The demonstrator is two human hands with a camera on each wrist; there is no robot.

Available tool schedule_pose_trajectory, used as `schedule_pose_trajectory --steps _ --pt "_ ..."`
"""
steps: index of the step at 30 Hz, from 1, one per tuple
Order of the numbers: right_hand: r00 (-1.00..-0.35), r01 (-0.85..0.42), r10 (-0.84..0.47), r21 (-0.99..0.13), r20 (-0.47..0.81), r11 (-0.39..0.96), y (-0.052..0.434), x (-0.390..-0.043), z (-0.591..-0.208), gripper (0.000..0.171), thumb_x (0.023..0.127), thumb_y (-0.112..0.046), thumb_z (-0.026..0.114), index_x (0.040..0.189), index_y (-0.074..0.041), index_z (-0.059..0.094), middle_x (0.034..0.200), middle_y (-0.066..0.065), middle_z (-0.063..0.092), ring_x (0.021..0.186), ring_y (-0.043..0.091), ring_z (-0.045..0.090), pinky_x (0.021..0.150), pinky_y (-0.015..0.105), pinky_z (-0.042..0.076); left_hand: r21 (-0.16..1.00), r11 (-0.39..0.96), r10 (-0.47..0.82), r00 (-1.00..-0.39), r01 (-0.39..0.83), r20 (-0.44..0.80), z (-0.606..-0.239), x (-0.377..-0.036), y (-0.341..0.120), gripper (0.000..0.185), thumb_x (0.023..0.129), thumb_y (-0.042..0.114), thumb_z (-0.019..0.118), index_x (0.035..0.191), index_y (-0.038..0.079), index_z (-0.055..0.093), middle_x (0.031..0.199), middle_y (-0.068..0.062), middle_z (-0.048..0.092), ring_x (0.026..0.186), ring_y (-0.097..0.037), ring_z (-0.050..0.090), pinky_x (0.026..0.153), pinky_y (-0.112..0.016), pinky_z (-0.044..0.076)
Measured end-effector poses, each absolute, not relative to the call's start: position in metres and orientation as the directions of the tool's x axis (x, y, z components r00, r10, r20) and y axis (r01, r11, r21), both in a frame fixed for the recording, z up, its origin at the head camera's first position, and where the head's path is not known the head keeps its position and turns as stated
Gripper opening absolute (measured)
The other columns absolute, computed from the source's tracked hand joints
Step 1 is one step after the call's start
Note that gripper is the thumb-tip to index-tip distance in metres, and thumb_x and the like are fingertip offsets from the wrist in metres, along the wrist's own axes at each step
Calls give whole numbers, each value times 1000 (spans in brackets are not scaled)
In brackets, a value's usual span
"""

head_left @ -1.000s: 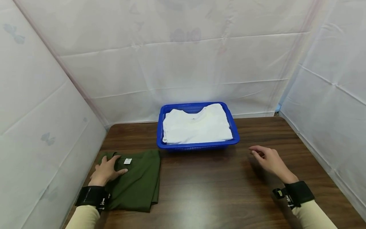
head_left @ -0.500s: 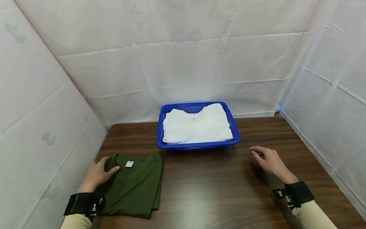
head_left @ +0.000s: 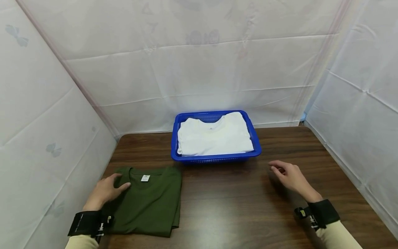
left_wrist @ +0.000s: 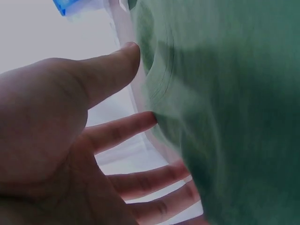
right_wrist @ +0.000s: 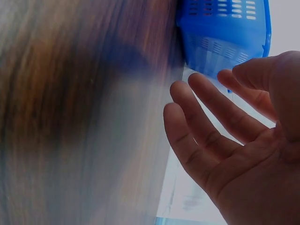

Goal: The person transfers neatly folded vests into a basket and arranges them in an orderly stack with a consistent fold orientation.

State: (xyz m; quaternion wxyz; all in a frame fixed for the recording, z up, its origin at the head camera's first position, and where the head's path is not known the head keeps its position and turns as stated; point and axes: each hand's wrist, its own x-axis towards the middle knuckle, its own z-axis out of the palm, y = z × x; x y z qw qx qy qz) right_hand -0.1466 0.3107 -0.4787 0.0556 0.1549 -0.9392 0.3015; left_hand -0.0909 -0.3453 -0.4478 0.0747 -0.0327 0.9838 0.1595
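A folded dark green T-shirt (head_left: pixel 152 204) lies at the left of the table, its neckline facing the back and a white label (head_left: pixel 145 178) inside the collar. At its left edge is my left hand (head_left: pixel 104 193); the left wrist view shows that hand's fingers (left_wrist: pixel 126 129) fairly straight, their tips right at the cloth's edge, thumb apart. My right hand (head_left: pixel 290 176) hovers over the table's right side, fingers loosely curled and holding nothing. Between and beyond the hands stands a blue plastic basket (head_left: pixel 216 158) with a folded white T-shirt (head_left: pixel 214 140) in it.
Brown wood-grain table (head_left: pixel 217 200) underneath everything. White sheeting (head_left: pixel 199 76) hangs along the back and both sides, close to the left hand's side of the table. Each wrist wears a black strap (head_left: pixel 324 211) with a small camera.
My left hand has drawn back toward the left and nearer me, off the top of the green T-shirt. The T-shirt has slid to the right and slightly nearer. My right hand has barely moved.
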Motion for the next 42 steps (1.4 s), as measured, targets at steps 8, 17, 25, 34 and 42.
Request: schedule_pose_trajectory --steps 8,17,25,34,42 --pt "-945 -326 -263 -566 192 758 307 -143 -477 22 103 -10 63 121 -3 73 104 12 75 81 18 67 62 28 53 371 926 -7 -985 -72 -173 -448 -88 -325 67 103 44 61 138 -12 52 134 -44 51 115 -62 52 92 -68 45" --pt "-944 -331 -269 -566 192 755 306 -142 -478 21 103 -9 63 120 -3 73 107 13 75 80 17 68 62 28 53 440 896 40 -980 -51 -196 -449 -87 -299 64 104 44 58 138 -10 54 136 -42 51 116 -59 55 92 -67 46" --pt "-957 -282 -256 -619 133 733 304 -140 -478 24 104 -12 60 124 -1 71 103 14 74 67 12 66 57 26 53 522 852 72 -976 -47 -205 -452 -88 -273 60 104 40 61 139 -8 55 77 -12 56 61 -23 52 61 -38 44" --pt "-967 -222 -247 -682 62 697 302 -137 -477 28 105 -9 58 130 1 66 107 19 71 63 14 68 53 26 55 571 820 86 -978 -38 -188 -453 -89 -248 55 103 37 63 136 -6 59 68 -5 51 46 -17 46 53 -33 42" --pt "-972 -177 -233 -717 21 675 295 -133 -475 31 106 -10 57 134 2 62 114 23 69 75 18 70 52 26 56 631 768 58 -969 -110 -239 -457 -94 -228 51 103 37 63 138 1 59 73 -8 50 40 -20 54 40 -34 48"
